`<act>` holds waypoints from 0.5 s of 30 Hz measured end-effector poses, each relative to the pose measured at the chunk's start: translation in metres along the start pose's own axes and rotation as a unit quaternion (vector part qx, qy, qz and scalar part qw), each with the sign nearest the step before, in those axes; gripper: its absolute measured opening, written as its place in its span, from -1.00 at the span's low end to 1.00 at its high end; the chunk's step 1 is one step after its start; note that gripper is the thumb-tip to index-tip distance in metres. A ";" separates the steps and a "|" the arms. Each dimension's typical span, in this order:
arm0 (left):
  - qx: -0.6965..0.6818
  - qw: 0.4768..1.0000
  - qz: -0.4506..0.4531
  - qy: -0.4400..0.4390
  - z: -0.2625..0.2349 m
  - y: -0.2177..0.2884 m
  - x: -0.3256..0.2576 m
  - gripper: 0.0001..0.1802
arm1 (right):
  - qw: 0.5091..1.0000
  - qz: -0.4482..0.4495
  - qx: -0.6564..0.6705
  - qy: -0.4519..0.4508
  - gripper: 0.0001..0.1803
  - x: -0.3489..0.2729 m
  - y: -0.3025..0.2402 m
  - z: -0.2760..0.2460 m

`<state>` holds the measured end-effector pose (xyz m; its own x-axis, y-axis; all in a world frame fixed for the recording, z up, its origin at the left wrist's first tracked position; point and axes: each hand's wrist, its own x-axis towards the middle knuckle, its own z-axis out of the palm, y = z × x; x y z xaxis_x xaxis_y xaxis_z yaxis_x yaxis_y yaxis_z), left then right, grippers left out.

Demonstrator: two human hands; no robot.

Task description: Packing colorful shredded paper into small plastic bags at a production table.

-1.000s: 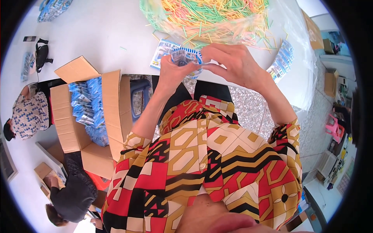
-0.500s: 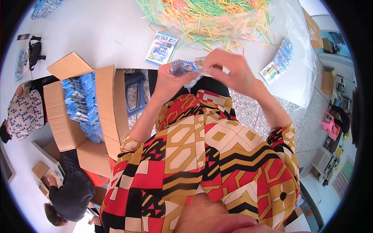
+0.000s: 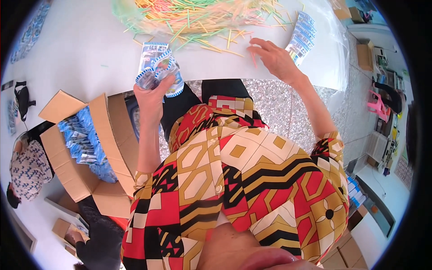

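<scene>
My left hand [image 3: 155, 96] is closed on blue-and-white printed plastic packets [image 3: 173, 72], held at the table's near edge. Their striped tops spread apart above my thumb, and how many are in the hand I cannot tell. Behind them, another packet [image 3: 148, 50] of the same print shows in part on the table. My right hand [image 3: 278, 60] reaches over the table with its fingers apart, the fingertips beside a pink straw [image 3: 253, 57]. Just right of that hand lies a fanned row of blue-and-white packets [image 3: 302, 36].
A heap of coloured straws [image 3: 198, 18] in clear plastic spreads over the far table [image 3: 90, 49]. On the left an open cardboard box [image 3: 114, 139] holds many blue packets [image 3: 85, 139]. Two other people [image 3: 31, 168] are at the left. A pink stool [image 3: 378, 105] stands far right.
My hands were together at the packets; now they are apart. The right one has let go and moved right toward the pink straw. The left keeps its packets, and the whole view has shifted.
</scene>
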<state>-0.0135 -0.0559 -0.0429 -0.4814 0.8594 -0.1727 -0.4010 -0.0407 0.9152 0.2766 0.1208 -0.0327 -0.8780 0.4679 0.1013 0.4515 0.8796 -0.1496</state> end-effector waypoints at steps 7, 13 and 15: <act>-0.003 1.000 -0.003 -0.021 0.005 0.003 0.001 -0.63 | 0.988 -0.131 -0.004 -0.084 -0.80 0.024 0.009 0.008; 0.005 1.000 -0.015 -0.016 0.007 0.000 -0.003 -0.60 | 0.993 -0.047 0.100 0.034 -0.93 0.044 0.003 0.027; 0.004 1.000 -0.008 -0.019 0.007 0.004 0.001 -0.61 | 0.994 0.034 0.089 0.061 -0.93 0.051 0.001 0.030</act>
<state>-0.0101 -0.0517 -0.0369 -0.4458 0.8782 -0.1736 -0.4027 -0.0236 0.9150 0.2276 0.1429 -0.0570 -0.8155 0.5420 0.2027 0.4643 0.8220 -0.3298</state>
